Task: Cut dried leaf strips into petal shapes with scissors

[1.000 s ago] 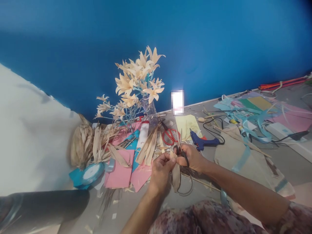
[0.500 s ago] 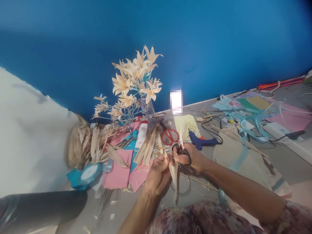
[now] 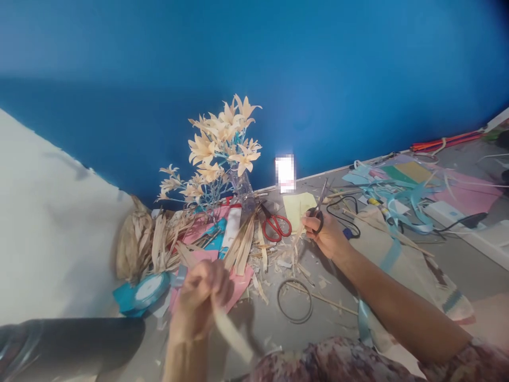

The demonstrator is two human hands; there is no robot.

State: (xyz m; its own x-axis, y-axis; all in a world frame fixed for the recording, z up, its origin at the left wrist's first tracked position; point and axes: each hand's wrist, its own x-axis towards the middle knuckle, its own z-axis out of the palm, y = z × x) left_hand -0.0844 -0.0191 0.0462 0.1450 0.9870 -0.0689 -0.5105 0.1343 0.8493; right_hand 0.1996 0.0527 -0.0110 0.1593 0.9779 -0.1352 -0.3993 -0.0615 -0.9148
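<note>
My left hand is closed around a pale strip of dried husk, which hangs down toward my lap and is blurred. Black-handled scissors are in my right hand, with their blades pointing up and away. A thin husk scrap appears at that hand's fingertips; whether they pinch it I cannot tell. Red-handled scissors lie to the left of my right hand. Below it, a wire ring rests on the grey surface. Most of a blue glue gun is hidden behind my right hand.
Cream artificial flowers stand in a clear vase by the blue wall. Dried husks, pink paper and a ribbon roll spread leftward. Blue ribbons and a beige cloth lie on the right.
My hands have moved apart. The left went left and down with the husk strip; the right went up and right with the scissors, uncovering the wire ring.
</note>
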